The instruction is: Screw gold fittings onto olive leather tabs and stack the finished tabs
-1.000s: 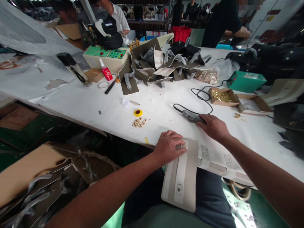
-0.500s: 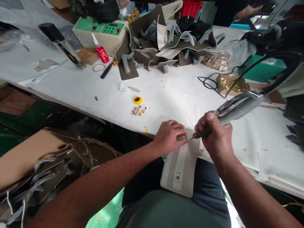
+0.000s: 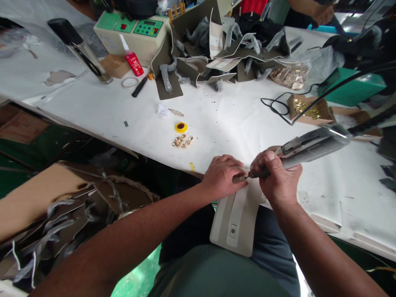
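My right hand (image 3: 280, 179) is wrapped round a grey electric screwdriver (image 3: 318, 144), its tip pointing left. A beige panel (image 3: 247, 222) lies from the table edge over my lap, with a pale strip down its middle and a small metal plate (image 3: 233, 230) near its lower end. At the panel's upper end, my left hand (image 3: 223, 175) is closed, thumb and fingers pinching a small metal fitting (image 3: 239, 178). The screwdriver's tip meets the fitting's right side; the exact contact is too small to tell.
Gold-coloured clasps (image 3: 183, 141) lie beside a yellow ring (image 3: 181, 127). Farther back are a red glue bottle (image 3: 134, 62), a control box (image 3: 130, 37), piled panels (image 3: 222, 62) and a carton of gold screws (image 3: 305, 109). A box of panels (image 3: 71, 218) stands at left. Another person's hand (image 3: 323, 14) shows at the back.
My right hand has moved the screwdriver left, bringing its tip from just off the fitting up to it. My left hand stays at the panel's upper end. The view has shifted slightly.
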`<state>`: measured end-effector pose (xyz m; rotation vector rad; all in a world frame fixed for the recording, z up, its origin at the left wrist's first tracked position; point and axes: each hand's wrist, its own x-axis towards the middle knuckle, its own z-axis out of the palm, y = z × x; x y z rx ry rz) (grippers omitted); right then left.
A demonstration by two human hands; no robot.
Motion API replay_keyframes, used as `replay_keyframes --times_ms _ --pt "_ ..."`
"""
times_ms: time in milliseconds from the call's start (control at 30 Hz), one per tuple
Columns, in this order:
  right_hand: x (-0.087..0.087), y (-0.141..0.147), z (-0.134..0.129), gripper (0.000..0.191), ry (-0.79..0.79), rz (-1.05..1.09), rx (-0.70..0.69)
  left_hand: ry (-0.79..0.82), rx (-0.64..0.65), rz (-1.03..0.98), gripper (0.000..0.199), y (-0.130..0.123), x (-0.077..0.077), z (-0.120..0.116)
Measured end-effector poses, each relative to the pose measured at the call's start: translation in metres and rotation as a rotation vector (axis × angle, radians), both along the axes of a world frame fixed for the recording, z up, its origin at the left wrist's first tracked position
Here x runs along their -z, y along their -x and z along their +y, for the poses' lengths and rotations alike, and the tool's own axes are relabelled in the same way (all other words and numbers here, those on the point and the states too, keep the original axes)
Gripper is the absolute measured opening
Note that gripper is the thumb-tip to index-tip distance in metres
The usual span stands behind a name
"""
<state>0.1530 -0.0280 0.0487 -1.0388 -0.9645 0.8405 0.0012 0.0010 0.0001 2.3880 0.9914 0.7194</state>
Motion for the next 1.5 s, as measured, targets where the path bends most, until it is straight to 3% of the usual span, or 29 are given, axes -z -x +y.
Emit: replay_keyframes --times_ms 300,500,633,900,1500 --pt "0.008 -0.002 -0.002 0.043 -0.058 -0.11 0.017 -0.036 -0.006 -0.024 0.018 0.0 0.003 -0.001" --pt "0.007 -0.008 -0.004 0.033 -0.062 -0.23 -0.125 -0.057 -0.007 -0.007 0.016 -0.001 0.004 -0.001" --pt "0.008 -0.011 -0.002 0.031 -0.078 -0.273 -0.145 -0.05 -0.002 -0.013 0.016 -0.001 0.004 -0.001" --pt "0.014 -0.011 0.003 0.042 -0.049 -0.257 -0.146 -0.046 -0.004 0.001 0.015 -0.002 0.003 -0.002" --pt "0.014 -0.011 0.004 0.031 -0.05 -0.193 -0.189 -0.07 -0.012 0.011 0.015 -0.003 0.004 -0.001"
